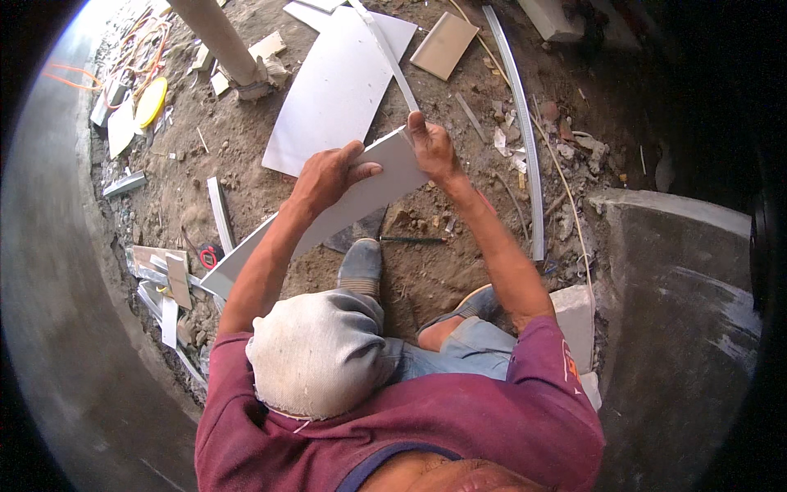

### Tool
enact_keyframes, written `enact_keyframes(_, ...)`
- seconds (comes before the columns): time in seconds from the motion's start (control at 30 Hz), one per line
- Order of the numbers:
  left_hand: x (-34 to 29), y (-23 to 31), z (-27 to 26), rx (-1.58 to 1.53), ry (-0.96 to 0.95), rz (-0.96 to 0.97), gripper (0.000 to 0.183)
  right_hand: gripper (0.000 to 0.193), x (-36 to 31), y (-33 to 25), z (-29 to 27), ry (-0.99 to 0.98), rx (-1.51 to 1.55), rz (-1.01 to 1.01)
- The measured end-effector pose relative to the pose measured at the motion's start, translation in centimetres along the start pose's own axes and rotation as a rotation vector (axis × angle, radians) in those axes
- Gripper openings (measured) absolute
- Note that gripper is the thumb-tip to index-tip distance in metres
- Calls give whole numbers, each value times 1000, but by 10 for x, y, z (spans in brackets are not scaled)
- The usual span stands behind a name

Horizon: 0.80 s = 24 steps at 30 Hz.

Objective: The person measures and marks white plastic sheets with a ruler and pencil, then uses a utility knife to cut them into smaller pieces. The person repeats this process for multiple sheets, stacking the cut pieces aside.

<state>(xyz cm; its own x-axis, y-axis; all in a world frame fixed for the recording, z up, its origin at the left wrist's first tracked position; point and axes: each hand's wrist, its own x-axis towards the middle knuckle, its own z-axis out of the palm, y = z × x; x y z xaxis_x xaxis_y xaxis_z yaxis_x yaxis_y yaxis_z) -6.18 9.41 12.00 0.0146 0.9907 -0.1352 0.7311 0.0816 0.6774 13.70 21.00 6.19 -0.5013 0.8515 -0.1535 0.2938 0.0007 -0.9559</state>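
Note:
A long, pale grey board (373, 179) slants across in front of me, one end low at the left and the other up at the right. My left hand (328, 176) is closed over its upper edge, with the thumb lying along the face. At the upper right end my right hand (434, 150) is closed on the board, thumb raised at the corner. A narrow white strip (384, 53) runs from the far side down to that thumb; whether the hand also holds it I cannot tell. Beyond the hands, a large white panel (328, 90) lies on the dirt.
A pole (217, 41) stands at the far left. Metal channels (525, 139) lie at right and left. A brown tile-like piece (445, 45), a red tape measure (209, 258), a yellow disc (151, 102) and a dark rod (410, 240) are on the ground. A low concrete wall (672, 271) borders the right.

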Motion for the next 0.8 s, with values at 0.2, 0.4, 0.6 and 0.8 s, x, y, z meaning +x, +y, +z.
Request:
enact_keyframes(0.2,-4,39,-36,49,-56,-35,40,87,-5,-43,-24,-220,242,251)
enact_keyframes(0.4,38,47,-71,289,-19,-15,29,53,-59,126,-85,138,-849,59)
enact_keyframes(0.6,94,-42,-29,573,-91,240,26,44,-108,163,-102,59,-927,-50)
enact_keyframes(0.8,105,-76,11,658,-262,225,33,47,-91,117,-49,69,-292,213)
